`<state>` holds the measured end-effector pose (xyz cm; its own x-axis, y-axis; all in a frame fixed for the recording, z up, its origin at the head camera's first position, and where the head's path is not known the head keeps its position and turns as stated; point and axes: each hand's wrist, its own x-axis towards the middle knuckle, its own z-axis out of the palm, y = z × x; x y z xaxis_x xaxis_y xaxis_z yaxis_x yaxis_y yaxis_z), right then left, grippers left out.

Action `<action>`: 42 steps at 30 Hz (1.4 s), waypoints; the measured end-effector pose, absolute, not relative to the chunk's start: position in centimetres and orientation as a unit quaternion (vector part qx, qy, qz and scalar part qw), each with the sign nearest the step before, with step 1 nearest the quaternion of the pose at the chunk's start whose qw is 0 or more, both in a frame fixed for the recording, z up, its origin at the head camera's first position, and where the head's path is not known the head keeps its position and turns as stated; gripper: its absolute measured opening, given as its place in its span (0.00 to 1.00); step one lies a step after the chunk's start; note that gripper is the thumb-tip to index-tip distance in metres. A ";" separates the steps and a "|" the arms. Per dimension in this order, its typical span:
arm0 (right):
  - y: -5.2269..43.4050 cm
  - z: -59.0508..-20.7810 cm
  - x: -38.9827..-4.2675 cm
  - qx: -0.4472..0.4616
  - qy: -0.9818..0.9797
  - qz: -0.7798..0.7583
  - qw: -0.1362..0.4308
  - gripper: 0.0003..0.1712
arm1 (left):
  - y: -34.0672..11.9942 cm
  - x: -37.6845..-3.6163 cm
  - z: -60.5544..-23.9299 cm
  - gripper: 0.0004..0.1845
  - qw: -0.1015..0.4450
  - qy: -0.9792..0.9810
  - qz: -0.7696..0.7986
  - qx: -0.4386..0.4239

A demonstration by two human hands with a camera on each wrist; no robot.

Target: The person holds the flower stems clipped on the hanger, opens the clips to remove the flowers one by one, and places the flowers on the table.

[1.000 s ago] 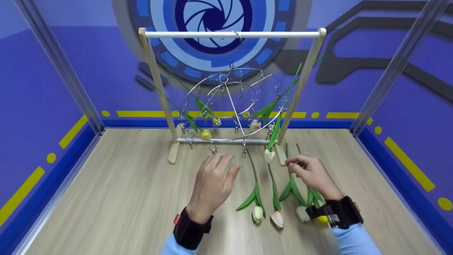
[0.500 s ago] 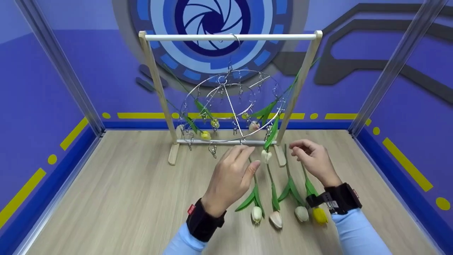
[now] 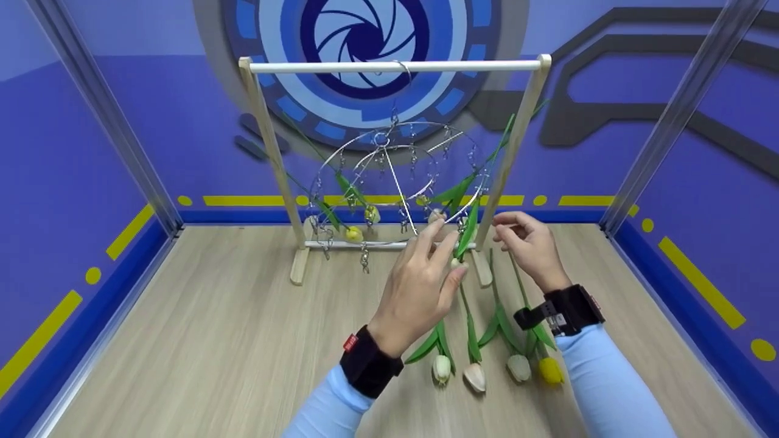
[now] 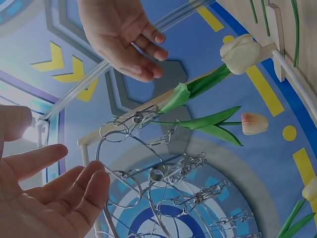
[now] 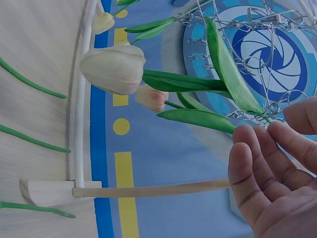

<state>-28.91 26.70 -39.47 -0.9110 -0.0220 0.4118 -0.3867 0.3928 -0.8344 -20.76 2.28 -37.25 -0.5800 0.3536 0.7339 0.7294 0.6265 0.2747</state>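
A white tulip [image 5: 113,68] hangs head-down from a clip at the right side of a round metal clip hanger [image 3: 395,188]. My left hand [image 3: 417,289] is in front of the hanger with fingers spread and nothing in them, covering part of that tulip in the head view. To the right of the rack upright is my right hand [image 3: 529,246], its fingers loosely bent and holding nothing. In the right wrist view its fingertips [image 5: 242,134] overlap the region by the clip. Behind the white flower hangs a pink-white tulip [image 4: 254,123].
The hanger hooks over the white bar [image 3: 341,67] of a wooden rack [image 3: 517,140]. Two yellow tulips [image 3: 353,233] hang at its left. On the table [image 3: 213,340] lie several tulips, among them a yellow one [image 3: 551,371] and a pinkish one [image 3: 475,378].
My left hand has moved right and away from me, to the front of the white tulip. My right hand has shifted right, then forward beside the upright, staying unloaded.
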 end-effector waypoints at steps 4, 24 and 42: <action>26.3 -38.9 -30.1 0.120 -0.810 0.551 0.159 0.17 | 2.4 -21.0 -37.3 0.25 0.319 -0.853 -0.276 -0.308; 23.8 -39.4 -31.9 0.120 -0.780 0.611 0.059 0.20 | 0.3 -20.9 -37.8 0.25 0.334 -0.861 -0.277 -0.266; 23.1 -40.3 -30.2 0.205 -0.706 0.678 0.000 0.18 | -2.4 -21.9 -38.2 0.21 0.361 -0.834 -0.340 -0.242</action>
